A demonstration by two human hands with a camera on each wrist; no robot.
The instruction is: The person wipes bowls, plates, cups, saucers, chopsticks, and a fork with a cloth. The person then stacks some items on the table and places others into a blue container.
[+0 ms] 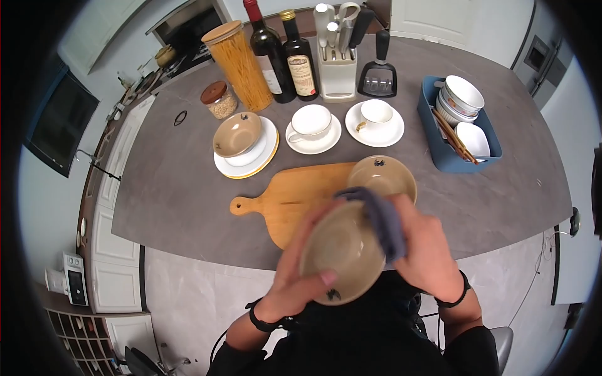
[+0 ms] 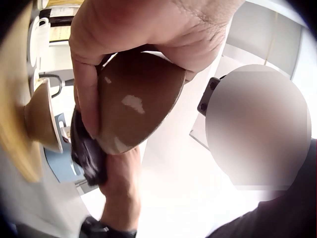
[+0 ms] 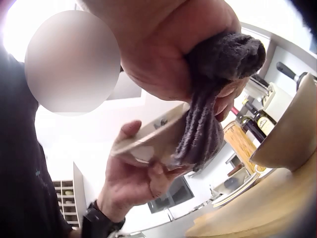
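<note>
My left hand (image 1: 295, 282) holds a beige bowl (image 1: 342, 257) tilted above the table's front edge, thumb over its rim and fingers round its outside. In the right wrist view that bowl (image 3: 153, 141) shows a dark mark inside. The right hand (image 1: 429, 250) grips a dark grey cloth (image 1: 382, 225), which lies against the bowl's rim; in the right wrist view the cloth (image 3: 198, 124) hangs in folds from the fist. Just behind the hands, a second beige bowl (image 1: 385, 174) stands on the right end of a wooden board (image 1: 298, 188).
At the left stand a beige bowl (image 1: 237, 135) on stacked plates and a jar (image 1: 218, 100). Two white cups (image 1: 310, 121) on saucers are in the middle. Bottles (image 1: 301, 66), a pasta jar (image 1: 241, 69) and a knife block (image 1: 337, 75) stand behind. A blue bin (image 1: 448, 156) holds bowls and chopsticks.
</note>
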